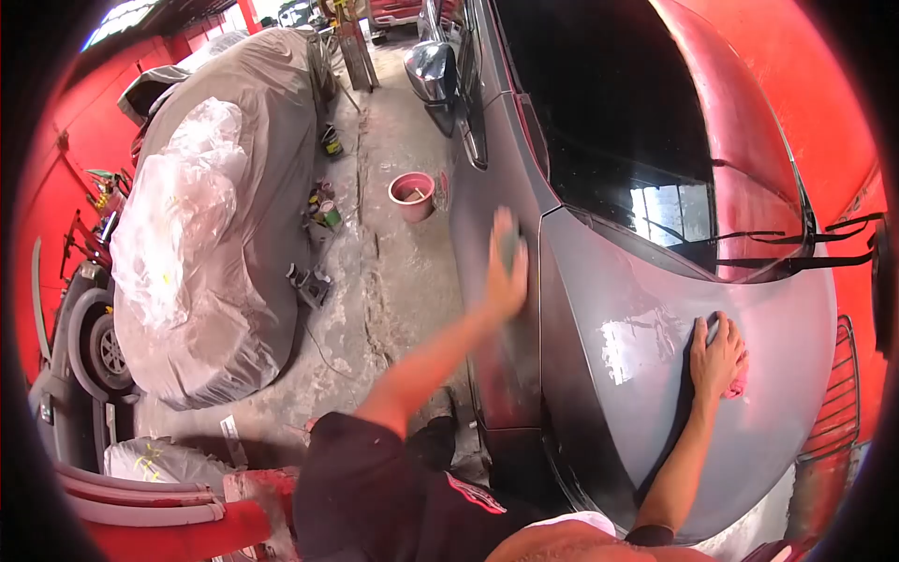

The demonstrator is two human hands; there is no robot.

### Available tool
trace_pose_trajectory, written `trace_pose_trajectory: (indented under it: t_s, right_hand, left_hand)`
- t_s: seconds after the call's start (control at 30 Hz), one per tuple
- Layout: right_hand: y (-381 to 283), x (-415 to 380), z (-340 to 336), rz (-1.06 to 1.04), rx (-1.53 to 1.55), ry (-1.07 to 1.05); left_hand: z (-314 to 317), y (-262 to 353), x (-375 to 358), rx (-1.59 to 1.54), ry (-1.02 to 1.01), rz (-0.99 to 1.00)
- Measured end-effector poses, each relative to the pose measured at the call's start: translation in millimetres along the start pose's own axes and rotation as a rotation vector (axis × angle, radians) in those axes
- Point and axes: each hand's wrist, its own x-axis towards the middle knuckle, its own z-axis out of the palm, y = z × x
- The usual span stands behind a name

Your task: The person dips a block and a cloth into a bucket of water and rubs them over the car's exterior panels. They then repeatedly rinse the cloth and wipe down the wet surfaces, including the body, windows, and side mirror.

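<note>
A grey car fills the right half of the head view, its hood [646,356] nearest to me. My left hand [507,267] lies against the front fender [501,365], blurred by motion, with a dark pad [510,245] under its fingers. On the hood rests my right hand [717,358], fingers bent over a pink cloth [737,379] that shows at its outer side. Something grey shows between those fingers, too small to name.
A pink bucket [412,195] stands on the floor left of the car. Further left is a vehicle under a grey cover [272,140] and clear plastic [178,225]. Small cans [328,214] stand beside it. A metal rack [838,393] leans at the right.
</note>
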Motion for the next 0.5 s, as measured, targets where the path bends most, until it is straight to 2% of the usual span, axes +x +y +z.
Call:
trace_pose_trajectory:
  t_s: [0.03, 0.07, 0.1, 0.13, 0.17, 0.2, 0.23, 0.27, 0.3, 0.4, 0.43, 0.47, 0.5]
  right_hand:
    - [-1.1, 1.2, -1.1, -0.007, -0.001, 0.004]
    - [-4.2, 4.7, -3.4, -0.018, 0.004, 0.016]
    - [-6.1, 1.9, -3.3, -0.016, 0.024, 0.02]
    - [-4.3, -1.7, -4.6, -0.013, 0.035, 0.017]
    - [-3.5, -1.9, -5.6, -0.023, 0.034, 0.006]
    - [-5.1, -1.3, -4.2, -0.024, 0.037, 0.017]
    - [-5.7, -1.4, -2.3, -0.021, 0.041, 0.032]
    - [-6.4, -0.1, -0.9, -0.012, 0.054, 0.038]
    - [-6.2, -0.1, 0.5, -0.009, 0.055, 0.037]
    - [-5.8, 2.7, -0.2, -0.007, 0.036, 0.037]
    - [-5.8, 1.0, -0.7, -0.008, 0.027, 0.022]
    - [-7.0, -0.3, -4.4, -0.014, 0.033, 0.013]
    - [-5.7, 0.6, -4.2, -0.006, 0.025, 0.016]
  left_hand:
    - [0.8, -37.6, 60.7, 0.07, -0.015, 0.024]
    - [-0.1, -46.3, 118.5, 0.161, -0.008, 0.047]
    - [-2.4, -51.2, 150.1, 0.135, -0.041, -0.089]
    - [1.3, -34.0, 143.0, -0.008, 0.028, -0.207]
    - [-1.6, -23.6, 123.2, -0.044, 0.005, -0.072]
    - [3.2, -38.7, 82.9, 0.046, 0.026, 0.083]
    - [1.0, -23.5, 24.7, 0.139, -0.059, 0.127]
    - [-2.7, 9.9, -31.5, 0.192, -0.112, 0.122]
    - [-5.8, 17.1, -89.2, 0.22, -0.136, 0.1]
    - [-13.0, 29.3, -122.0, 0.138, -0.204, 0.068]
    - [-6.8, 14.1, -86.9, 0.155, -0.145, 0.122]
    - [0.4, -0.5, -20.0, 0.171, -0.086, 0.176]
    - [4.5, -8.7, 44.7, 0.158, -0.069, 0.144]
